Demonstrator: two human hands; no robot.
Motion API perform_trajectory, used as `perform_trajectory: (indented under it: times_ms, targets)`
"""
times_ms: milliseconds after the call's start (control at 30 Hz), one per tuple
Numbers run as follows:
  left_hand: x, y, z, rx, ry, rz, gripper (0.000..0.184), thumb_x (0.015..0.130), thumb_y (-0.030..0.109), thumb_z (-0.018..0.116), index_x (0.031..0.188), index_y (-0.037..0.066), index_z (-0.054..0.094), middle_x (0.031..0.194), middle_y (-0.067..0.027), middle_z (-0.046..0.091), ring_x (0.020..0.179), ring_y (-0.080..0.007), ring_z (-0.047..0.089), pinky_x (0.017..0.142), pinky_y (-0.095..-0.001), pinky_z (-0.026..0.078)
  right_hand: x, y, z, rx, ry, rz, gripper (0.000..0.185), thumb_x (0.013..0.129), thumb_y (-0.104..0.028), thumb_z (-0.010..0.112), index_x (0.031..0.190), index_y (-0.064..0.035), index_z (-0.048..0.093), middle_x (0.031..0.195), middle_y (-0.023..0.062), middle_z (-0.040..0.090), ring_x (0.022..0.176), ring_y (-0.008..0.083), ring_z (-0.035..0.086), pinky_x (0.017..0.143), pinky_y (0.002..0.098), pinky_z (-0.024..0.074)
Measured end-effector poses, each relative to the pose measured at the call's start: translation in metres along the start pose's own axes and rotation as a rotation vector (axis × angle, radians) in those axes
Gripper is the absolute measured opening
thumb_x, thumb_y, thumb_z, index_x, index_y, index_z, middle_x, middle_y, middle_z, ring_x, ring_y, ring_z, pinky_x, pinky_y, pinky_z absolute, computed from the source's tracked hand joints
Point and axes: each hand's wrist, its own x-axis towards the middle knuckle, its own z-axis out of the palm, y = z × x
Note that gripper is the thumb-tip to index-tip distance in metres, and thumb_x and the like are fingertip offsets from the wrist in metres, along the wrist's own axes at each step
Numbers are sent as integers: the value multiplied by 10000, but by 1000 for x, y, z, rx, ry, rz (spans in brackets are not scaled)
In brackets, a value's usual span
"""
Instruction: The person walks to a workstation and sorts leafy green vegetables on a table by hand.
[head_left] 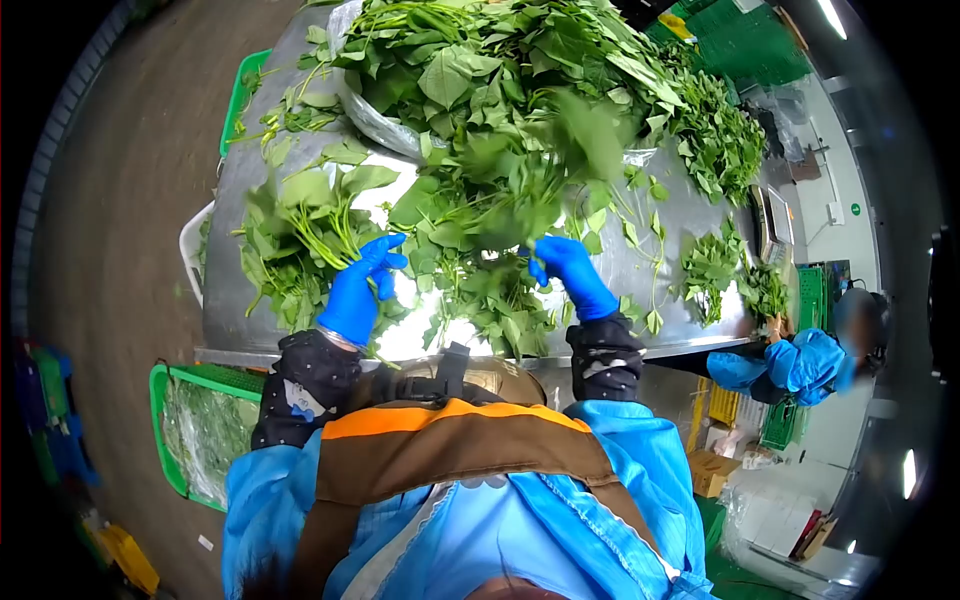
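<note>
My left hand (358,290), in a blue glove, is beside a bunch of leafy green stems (318,228) on the metal table. Its index finger and thumb are apart, with nothing visible between them; the stem ends run up against the back of the hand. My right hand (575,275), also blue-gloved, has its fingers pinched on a leafy stem (535,222), whose leaves are blurred by motion. Between both hands lie loose leafy greens (490,300). A large heap of the same greens (500,80) covers the far side, partly on clear plastic (385,128).
The metal table (235,310) has its front edge close to my body. A green crate (195,375) lined with plastic stands at lower left. More greens (712,265) lie to the right, near a co-worker in blue sleeves (800,362). Another green crate (243,95) is at the left edge.
</note>
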Motion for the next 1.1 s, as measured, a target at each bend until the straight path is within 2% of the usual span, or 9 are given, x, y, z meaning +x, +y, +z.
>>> perform_trajectory:
  times_ms: [167,367,467,533,667,767,800,833,1100]
  targets:
    - [4,4,31,-39,-64,47,266,843,206,543,1029,23,594,822,-52,602,522,-56,418,462,-169,315,-18,-5,32,-57,-142,-26,295,887,-253,464,869,7,603,540,-2,453,440,63,358,444,207,282]
    - [6,35,44,131,-46,74,321,837,225,556,1088,24,563,788,-20,591,443,-38,343,404,-181,250,-15,2,44,6,-204,58,317,870,-252,518,626,-51,496,527,13,452,449,72,382,425,210,279]
    - [23,25,50,82,-15,-76,155,803,228,630,828,80,597,651,16,514,420,-50,312,399,-208,230,-12,1,53,-77,-356,92,235,865,-197,522,689,-44,555,577,15,488,493,78,425,469,215,335]
    - [25,37,52,248,-25,-132,221,768,259,674,664,99,561,513,41,416,394,-57,293,390,-228,218,-10,-1,56,-151,-412,120,199,848,-206,554,787,-20,586,650,23,531,581,100,486,550,251,401]
    - [36,35,48,300,50,-170,232,730,245,713,661,80,565,492,50,409,388,-55,286,378,-227,210,-8,4,66,-191,-29,-112,353,782,-276,643,944,30,571,787,64,566,678,137,512,631,301,437]
    - [34,17,62,274,149,116,217,712,199,728,655,80,556,494,55,416,386,-48,288,373,-221,211,8,-13,90,-617,89,-105,399,750,-295,675,945,41,584,746,53,569,639,119,491,586,283,419]
    - [34,15,65,260,196,128,217,695,171,740,650,93,543,502,62,419,389,-41,298,372,-217,217,12,-7,102,-467,238,-65,229,730,-169,693,687,6,552,606,-26,467,570,49,379,490,235,310]
    - [35,17,65,239,184,129,220,697,173,738,642,98,538,498,63,413,388,-42,297,371,-217,215,13,-10,114,-331,373,-297,235,724,-135,693,611,1,538,543,-45,437,521,36,361,459,222,286]
    - [32,34,64,118,139,67,173,733,168,698,663,97,555,515,54,413,396,-49,301,385,-224,233,3,-22,118,-113,462,-263,82,728,-67,663,719,13,649,568,-29,521,511,40,408,472,211,298]
